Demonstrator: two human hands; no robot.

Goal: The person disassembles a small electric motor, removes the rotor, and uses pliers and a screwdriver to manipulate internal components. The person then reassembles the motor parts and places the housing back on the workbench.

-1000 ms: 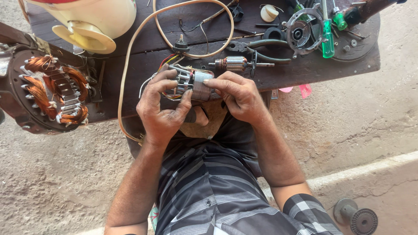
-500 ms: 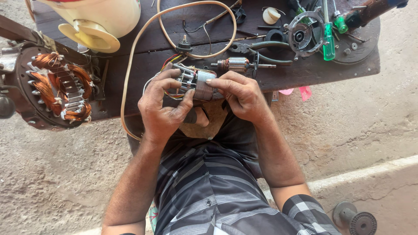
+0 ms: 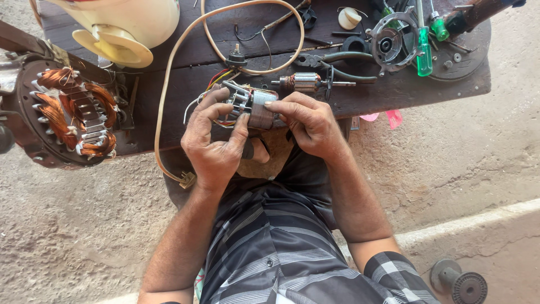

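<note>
Copper windings and grey steel laminations, that's the small motor (image 3: 253, 107) both hands are wrapped around, held up just in front of the near edge of the bench (image 3: 185, 84), over the person's lap. Left hand (image 3: 216, 141) cups it from below w/ thumb and fingers curled round the wiring end. Right hand (image 3: 306, 121) pinches the laminated block from the other side, fingertips pressing on its top face. Neither hand is spread, both closed on the part.

How to do this bit well, imo: keep the left as the steady cradle and let the right do the fine work, bc the thin leads (image 3: 216, 79) (red, yellow, white) trail off the left end toward the beige cord (image 3: 169, 101) and would tug if the block twists. Gentle pressure on the stack, don't squeeze the coil.

Looks-wise: compact, boxy, metal frame w/ posts sticking out the left end, coil partly hidden under the fingers so can't tell its condition.

Around it: rotor (image 3: 306, 83) lying on the bench just behind the hands, pliers (image 3: 337, 59) next to it, green screwdriver (image 3: 424, 48) further right, big stator (image 3: 70, 115) w/ copper coils off to the left.
</note>
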